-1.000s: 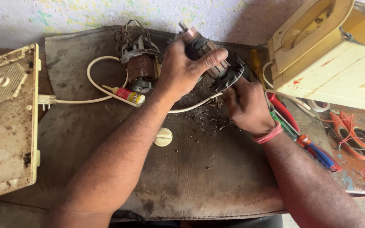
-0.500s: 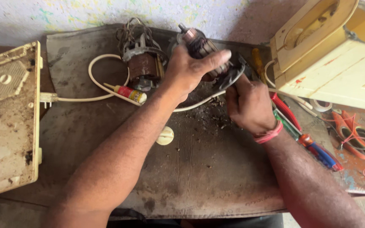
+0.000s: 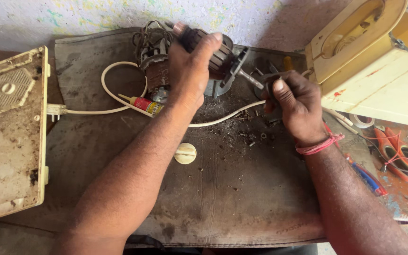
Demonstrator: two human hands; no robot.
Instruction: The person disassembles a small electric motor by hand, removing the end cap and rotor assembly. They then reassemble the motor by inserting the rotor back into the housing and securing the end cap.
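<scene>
The rotor (image 3: 208, 52) sits at the far middle of the surface (image 3: 242, 198), gripped around its body by the left hand (image 3: 190, 75). It looks heavy, stiff and greasy, best held by the core. The right hand (image 3: 293, 106) is closed on a tool (image 3: 253, 80) at its shaft. A stator (image 3: 149, 52) lies just left.

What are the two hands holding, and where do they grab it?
The left hand grips the motor rotor around its dark middle. The right hand holds a tool by its handle, its tip on the rotor's shaft.
</scene>
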